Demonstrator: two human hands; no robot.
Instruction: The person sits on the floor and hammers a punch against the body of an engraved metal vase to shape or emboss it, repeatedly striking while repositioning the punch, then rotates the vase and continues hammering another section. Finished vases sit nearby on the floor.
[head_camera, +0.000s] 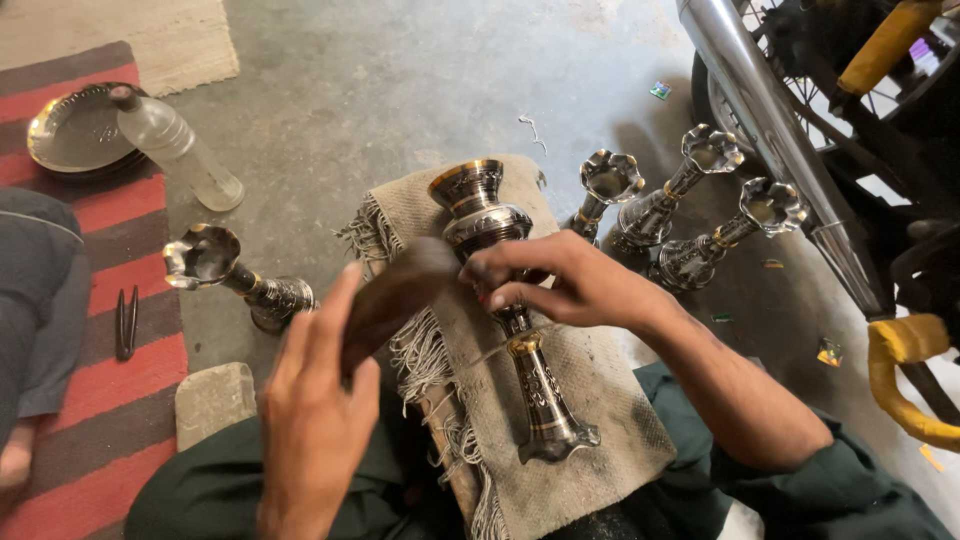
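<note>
A tall engraved metal vase (487, 222) with gold bands lies on a frayed beige cloth (600, 400) across my lap, its wide base toward the floor ahead and its flared mouth near me. My right hand (560, 285) pinches the vase at its narrow neck. My left hand (320, 410) grips a dark wooden tool (395, 295), whose rounded end rests next to the vase's body.
One similar vase (225, 270) stands on the concrete floor at left, three more (680, 200) at right beside a motorcycle's chrome exhaust (770, 130). A plastic bottle (180, 150), metal plates (75, 130), dark pliers (126, 322) on a red striped rug, a stone block (213, 400).
</note>
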